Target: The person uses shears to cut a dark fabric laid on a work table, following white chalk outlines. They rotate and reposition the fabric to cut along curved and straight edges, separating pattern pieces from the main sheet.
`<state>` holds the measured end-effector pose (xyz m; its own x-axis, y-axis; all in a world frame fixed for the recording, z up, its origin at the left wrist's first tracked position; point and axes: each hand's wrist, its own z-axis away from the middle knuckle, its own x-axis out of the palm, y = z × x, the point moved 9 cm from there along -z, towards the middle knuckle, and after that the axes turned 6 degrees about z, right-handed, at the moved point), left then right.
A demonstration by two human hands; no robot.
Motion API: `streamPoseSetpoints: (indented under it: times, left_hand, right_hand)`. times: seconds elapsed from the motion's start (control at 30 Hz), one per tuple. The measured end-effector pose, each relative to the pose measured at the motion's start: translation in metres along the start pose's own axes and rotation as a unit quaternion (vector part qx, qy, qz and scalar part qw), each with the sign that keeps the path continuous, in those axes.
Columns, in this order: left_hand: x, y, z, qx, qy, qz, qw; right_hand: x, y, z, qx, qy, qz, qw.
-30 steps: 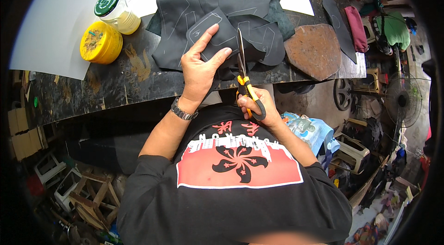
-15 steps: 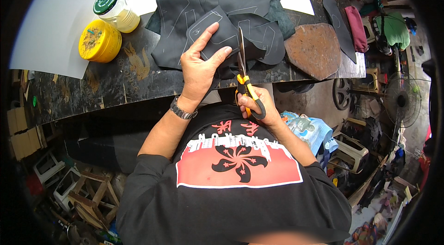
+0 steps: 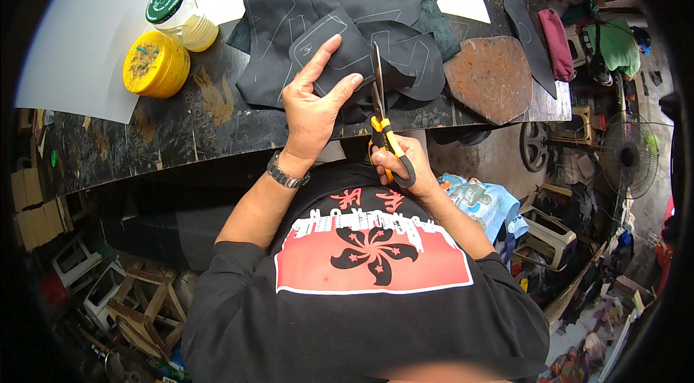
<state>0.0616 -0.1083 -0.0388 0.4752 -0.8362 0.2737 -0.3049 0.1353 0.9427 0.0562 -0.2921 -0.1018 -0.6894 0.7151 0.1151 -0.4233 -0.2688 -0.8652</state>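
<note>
My left hand (image 3: pixel 312 97) rests on a black leather piece (image 3: pixel 335 50) marked with pale outlines. Its index finger and thumb are stretched apart across the surface, while the other fingers are hidden. In my right hand (image 3: pixel 399 160) is a pair of scissors (image 3: pixel 381 114) with yellow and black handles. The blades point away from me, along the right edge of that piece. More marked black leather (image 3: pixel 277 10) lies spread in layers underneath and beyond, with a curved flap (image 3: pixel 425 65) just right of the blades.
On the dark worktable (image 3: pixel 206 126) stand a yellow tub (image 3: pixel 155 68) and a green-lidded jar (image 3: pixel 189 25) at left. A brown board (image 3: pixel 490 81) and a narrow black piece (image 3: pixel 528 39) lie at right. A fan (image 3: pixel 629 157) stands beyond the table.
The leather piece under my left hand has shifted very slightly. Both hands and the scissors hold almost the same place.
</note>
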Motion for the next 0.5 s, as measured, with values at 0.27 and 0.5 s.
streamPoseSetpoints:
  times: [0.27, 0.5]
  left_hand:
    - [0.0008, 0.0001, -0.0012, -0.006, -0.001, 0.02, 1.0]
    - [0.0007, 0.0016, -0.002, -0.005, 0.002, 0.04, 0.999]
  right_hand:
    - [-0.003, 0.0027, 0.0, 0.01, 0.004, 0.032, 0.999]
    - [-0.003, 0.0002, 0.0011, 0.014, 0.001, 0.044, 0.999]
